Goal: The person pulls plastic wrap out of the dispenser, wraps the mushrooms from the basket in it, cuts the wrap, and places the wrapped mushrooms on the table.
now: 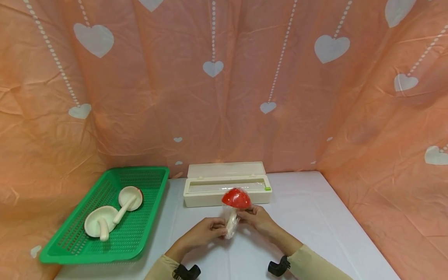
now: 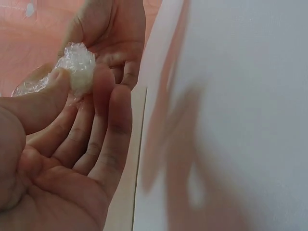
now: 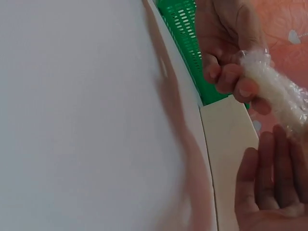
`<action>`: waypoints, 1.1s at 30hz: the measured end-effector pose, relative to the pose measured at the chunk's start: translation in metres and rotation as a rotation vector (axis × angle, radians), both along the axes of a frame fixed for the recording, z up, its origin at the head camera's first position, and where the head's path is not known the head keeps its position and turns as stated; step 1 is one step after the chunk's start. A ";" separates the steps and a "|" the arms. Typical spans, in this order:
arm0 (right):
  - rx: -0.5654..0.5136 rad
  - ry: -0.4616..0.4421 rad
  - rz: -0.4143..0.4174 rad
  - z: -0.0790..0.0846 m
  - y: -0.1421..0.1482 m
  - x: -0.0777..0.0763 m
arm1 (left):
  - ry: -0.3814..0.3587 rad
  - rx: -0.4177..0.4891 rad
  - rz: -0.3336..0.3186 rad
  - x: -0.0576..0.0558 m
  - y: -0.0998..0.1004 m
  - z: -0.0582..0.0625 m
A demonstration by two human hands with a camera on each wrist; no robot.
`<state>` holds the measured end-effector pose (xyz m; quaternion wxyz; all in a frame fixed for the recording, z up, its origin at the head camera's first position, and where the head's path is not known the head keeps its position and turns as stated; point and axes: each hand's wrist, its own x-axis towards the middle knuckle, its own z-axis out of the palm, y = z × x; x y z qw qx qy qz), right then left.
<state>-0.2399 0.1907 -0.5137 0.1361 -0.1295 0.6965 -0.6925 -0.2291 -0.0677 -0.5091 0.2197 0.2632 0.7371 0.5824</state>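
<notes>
Between the two hands, above the table, a red-capped toy mushroom [image 1: 237, 199] is held tilted, cap up. Clear plastic film [image 2: 77, 60] wraps its pale stem, crinkled at the lower end. My left hand [image 1: 206, 232] pinches the bottom of the stem with thumb and fingers. On the other side, my right hand [image 1: 258, 220] grips the wrapped stem just under the cap. The right wrist view shows the filmed stem [image 3: 276, 91] running between both hands; the cap is out of frame there.
Behind the hands stands a cream cling-film box [image 1: 227, 199] with its lid raised and film inside. At the left, a green basket [image 1: 140, 249] holds two mushrooms [image 1: 130, 197] with pale undersides up. White cloth [image 1: 315, 233] covers the table; an orange curtain [image 1: 238, 128] surrounds it.
</notes>
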 end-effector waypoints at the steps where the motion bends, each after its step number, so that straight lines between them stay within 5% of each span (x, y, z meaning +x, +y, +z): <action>1: 0.008 -0.009 -0.009 0.000 0.000 0.001 | -0.001 0.005 0.011 0.000 0.001 0.001; 9: -0.005 -0.037 -0.010 0.000 0.000 0.007 | 0.041 0.020 0.140 0.001 0.007 -0.001; 19: 0.064 0.060 -0.127 0.005 -0.008 0.012 | 0.033 0.045 0.146 0.000 0.017 -0.005; 25: 0.077 0.050 -0.184 0.004 -0.013 0.016 | 0.054 0.073 0.201 0.002 0.022 -0.006; 33: 0.215 0.154 -0.246 0.007 -0.017 0.021 | 0.100 0.090 0.265 0.007 0.034 -0.011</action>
